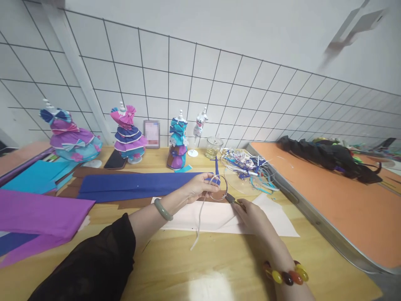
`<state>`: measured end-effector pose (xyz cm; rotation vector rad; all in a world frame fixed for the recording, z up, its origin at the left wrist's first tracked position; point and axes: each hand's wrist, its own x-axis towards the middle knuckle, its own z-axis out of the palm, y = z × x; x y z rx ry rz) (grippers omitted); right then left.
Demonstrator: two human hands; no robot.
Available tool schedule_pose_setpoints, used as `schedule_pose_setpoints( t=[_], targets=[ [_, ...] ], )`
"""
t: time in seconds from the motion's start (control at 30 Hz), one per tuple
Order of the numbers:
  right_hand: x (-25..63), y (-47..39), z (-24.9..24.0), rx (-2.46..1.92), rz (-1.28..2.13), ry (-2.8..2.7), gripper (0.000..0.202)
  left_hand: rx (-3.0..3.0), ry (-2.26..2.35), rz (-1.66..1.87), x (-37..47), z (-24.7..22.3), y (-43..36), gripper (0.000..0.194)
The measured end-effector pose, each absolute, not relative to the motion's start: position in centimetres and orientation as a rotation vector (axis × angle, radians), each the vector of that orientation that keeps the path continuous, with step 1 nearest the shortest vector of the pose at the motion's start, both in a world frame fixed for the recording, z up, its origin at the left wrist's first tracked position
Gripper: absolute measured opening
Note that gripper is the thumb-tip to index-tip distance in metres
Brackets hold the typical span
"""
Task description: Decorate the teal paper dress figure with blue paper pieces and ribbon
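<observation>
My left hand [200,187], wearing a green bangle, pinches a thin round loop [226,189]. A narrow pale strip [199,221] hangs from my fingers towards the table. In my right hand [252,213] is a small tool with a dark metal end [231,198], its tip close to the loop's right side; whether it is pliers or scissors I cannot make out. Beneath both hands lies a white sheet [191,215] of fabric or paper. Folded blue material [134,186] lies left of my left hand, over brown material [94,171].
Small dress forms in frilled outfits, such as one in pink and blue [128,133], stand along the grid wall. A glass jar [214,148] and tangled offcuts [244,163] are behind my hands. Purple fabric [46,213] lies left. An orange surface [322,196] with a metal edge is right.
</observation>
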<state>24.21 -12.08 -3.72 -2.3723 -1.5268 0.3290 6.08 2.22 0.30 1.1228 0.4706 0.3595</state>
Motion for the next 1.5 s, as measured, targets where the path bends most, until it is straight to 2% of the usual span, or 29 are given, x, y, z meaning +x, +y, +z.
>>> schedule_pose_setpoints(
  t=[0.13, 0.3, 0.53, 0.83, 1.0, 1.2, 1.37, 1.5],
  targets=[
    [23.7, -12.4, -3.3, -2.384, 0.077, -1.663, 0.03, 1.14, 0.505, 0.38, 5.9, 1.0, 1.7, 0.046],
    [22.9, -12.2, -2.6, -1.978, -0.149, -1.59, 0.025, 1.178, 0.502, 0.427, 6.4, 0.9, 1.1, 0.047],
    [19.7, -11.6, -1.6, -1.554, 0.078, -1.486, 0.019, 1.43, 0.35, 0.563, 7.1, -0.2, -0.5, 0.043],
    [19.4, -11.4, -1.8, -1.563, 0.05, -1.486, 0.016, 1.49, 0.344, 0.549, 7.1, -0.3, -0.6, 0.038],
    [19.2, -11.6, -1.5, -1.576, 0.076, -1.482, 0.017, 1.44, 0.373, 0.538, 7.1, -0.1, -0.5, 0.041],
    [18.9, -11.9, -1.3, -1.528, 0.256, -1.319, 0.017, 1.413, 0.392, 0.553, 7.1, 0.2, -0.2, 0.047],
    [19.1, -12.0, -1.4, -1.427, 0.439, -1.086, 0.015, 1.596, 0.469, 0.649, 7.0, 0.0, 0.6, 0.036],
    [19.8, -11.7, -1.9, -1.335, 0.558, -0.884, 0.019, 1.992, 0.608, 0.782, 6.3, 0.7, 0.5, 0.032]
  ],
)
